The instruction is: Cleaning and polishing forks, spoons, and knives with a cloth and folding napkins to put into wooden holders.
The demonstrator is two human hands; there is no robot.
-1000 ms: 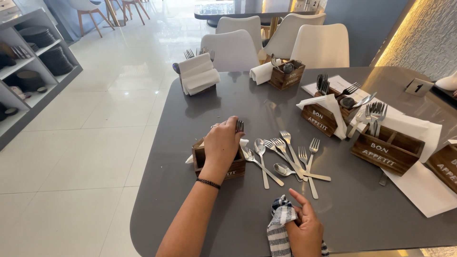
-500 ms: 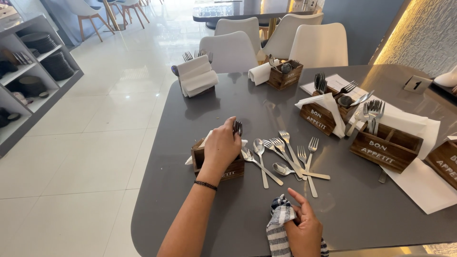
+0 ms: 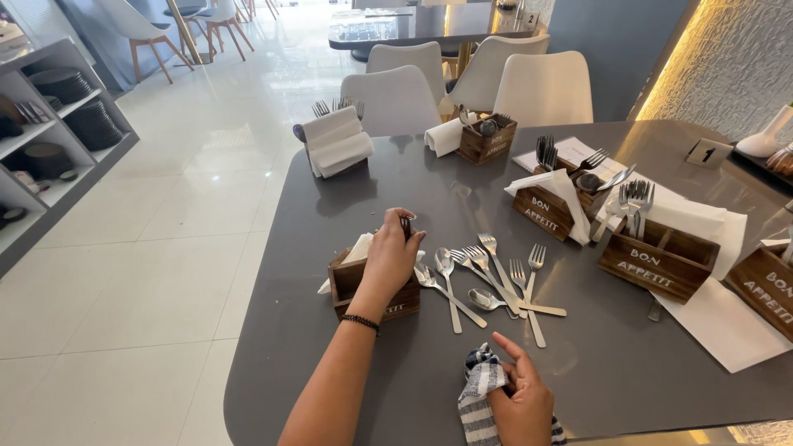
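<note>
The grey table (image 3: 347,363) fills my view, its far side crowded with filled wooden caddies (image 3: 661,263) and napkins, set back so the near middle is free for working; white chairs (image 3: 396,95) stand beyond. My left hand (image 3: 390,258) rests over the near caddy (image 3: 351,281), fingers closed on dark handles (image 3: 405,225) standing upright in it, the napkin (image 3: 360,248) tucked at its far side; the box sits close so I reach it without stretching. Just right of it lie loose forks (image 3: 493,256) and spoons (image 3: 446,268), fanned flat, handles toward me, easy to pick singly. My right hand (image 3: 522,400) at the table edge is bunched round a striped cloth (image 3: 477,388), forefinger out toward the cutlery, the cloth kept ready for wiping.
</note>
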